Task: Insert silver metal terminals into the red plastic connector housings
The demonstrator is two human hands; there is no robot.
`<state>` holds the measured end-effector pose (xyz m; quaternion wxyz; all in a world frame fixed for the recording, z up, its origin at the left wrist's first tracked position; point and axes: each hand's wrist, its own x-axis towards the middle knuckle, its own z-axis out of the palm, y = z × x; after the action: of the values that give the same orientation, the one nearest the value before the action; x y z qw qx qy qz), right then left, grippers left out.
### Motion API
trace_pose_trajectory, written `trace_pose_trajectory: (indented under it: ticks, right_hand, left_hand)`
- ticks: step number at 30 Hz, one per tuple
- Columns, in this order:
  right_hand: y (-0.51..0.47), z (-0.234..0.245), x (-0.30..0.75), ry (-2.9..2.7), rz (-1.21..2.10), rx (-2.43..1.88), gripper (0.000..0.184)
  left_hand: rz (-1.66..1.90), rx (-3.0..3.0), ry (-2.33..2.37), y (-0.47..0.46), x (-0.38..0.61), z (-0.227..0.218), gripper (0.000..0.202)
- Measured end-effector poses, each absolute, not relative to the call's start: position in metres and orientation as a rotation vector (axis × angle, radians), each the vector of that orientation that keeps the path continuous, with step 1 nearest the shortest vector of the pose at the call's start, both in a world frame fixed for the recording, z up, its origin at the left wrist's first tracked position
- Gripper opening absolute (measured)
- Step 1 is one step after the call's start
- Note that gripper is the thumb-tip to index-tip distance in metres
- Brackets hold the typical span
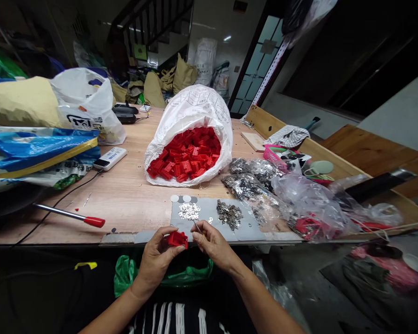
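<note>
My left hand (156, 257) grips a small red plastic housing (177, 239) between thumb and fingers, just over the table's front edge. Close to its right side, my right hand (211, 243) is pinched on a thin metal tool (196, 226); its exact kind is too small to make out. Behind the hands lies a grey mat (254, 227) carrying a pile of small bright metal pieces (189, 211) and a pile of darker metal pieces (230, 213). Farther back, a white woven sack (198, 104) lies with its mouth toward me, full of red plastic housings (186, 157).
Clear bags of metal parts (251, 185) and a crumpled plastic bag (299, 190) crowd the right. A red-handled lever (94, 221), a white device (110, 158) with a cable and several packed bags occupy the left. Below the edge hangs a green bag (125, 273).
</note>
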<state>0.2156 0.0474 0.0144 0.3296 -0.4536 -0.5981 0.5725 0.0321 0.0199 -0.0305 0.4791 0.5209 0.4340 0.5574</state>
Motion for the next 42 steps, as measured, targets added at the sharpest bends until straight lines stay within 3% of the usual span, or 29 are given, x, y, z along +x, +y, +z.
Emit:
trace_pose_trajectory:
  ticks: [9, 18, 42]
  right_hand:
    - [0.047, 0.01, 0.216, -2.01, 0.903, -1.375, 0.022]
    - [0.051, 0.004, 0.213, -2.136, 0.782, -1.369, 0.017]
    - [0.052, 0.006, 0.197, -2.108, 0.792, -1.519, 0.012]
  left_hand:
    - [1.206, 1.591, 1.202, 0.043, 0.02, -0.029, 0.028]
    - [1.028, 1.797, 1.182, 0.062, 0.017, -0.036, 0.036]
    - [0.923, 1.799, 1.097, 0.069, 0.011, -0.031, 0.028]
